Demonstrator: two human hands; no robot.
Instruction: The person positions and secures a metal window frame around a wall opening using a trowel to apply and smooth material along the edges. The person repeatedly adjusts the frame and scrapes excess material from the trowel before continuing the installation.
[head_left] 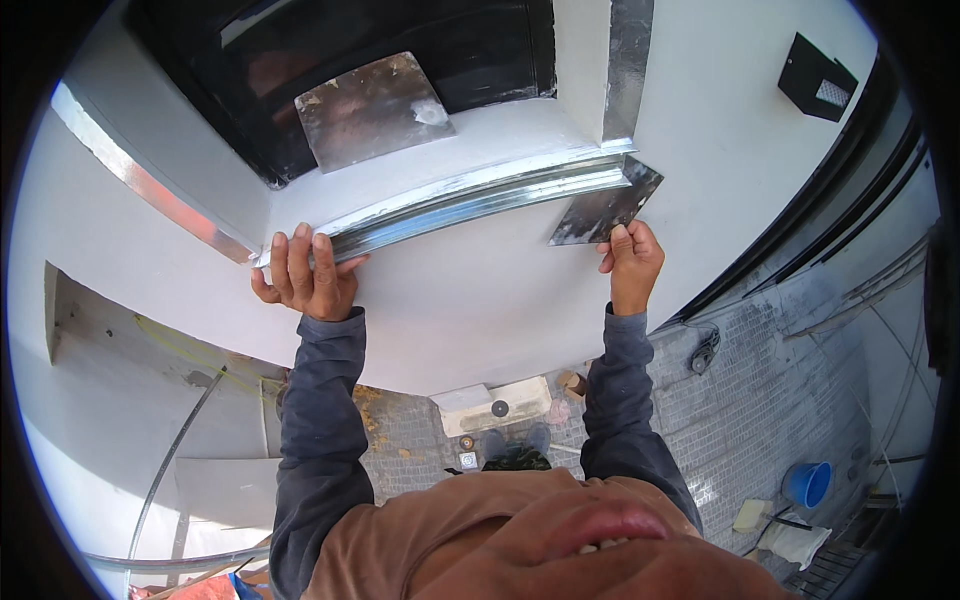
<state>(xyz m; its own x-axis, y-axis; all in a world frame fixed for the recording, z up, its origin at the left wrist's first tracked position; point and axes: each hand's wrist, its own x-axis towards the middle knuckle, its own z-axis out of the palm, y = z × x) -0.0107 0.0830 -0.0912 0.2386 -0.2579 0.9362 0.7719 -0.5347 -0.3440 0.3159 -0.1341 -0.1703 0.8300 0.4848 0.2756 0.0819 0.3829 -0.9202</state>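
While the left hand (305, 275) curls its fingers over the left end of a long shiny metal corner strip (470, 200) lying along the white ledge edge (480, 145), the right hand (630, 262) grips a flat steel plastering trowel (605, 205) pressed against the white wall (470, 300) just below the strip's right end.

A shiny, smooth metal strip (470, 205) ran along the edge of a matt white plastered ledge (470, 290). The flat trowel blade (607, 207) was dull grey metal smeared with white plaster, and a second metal plate (370, 108) looked scuffed and streaked. The sleeves (322, 420) were soft, matt grey cloth.
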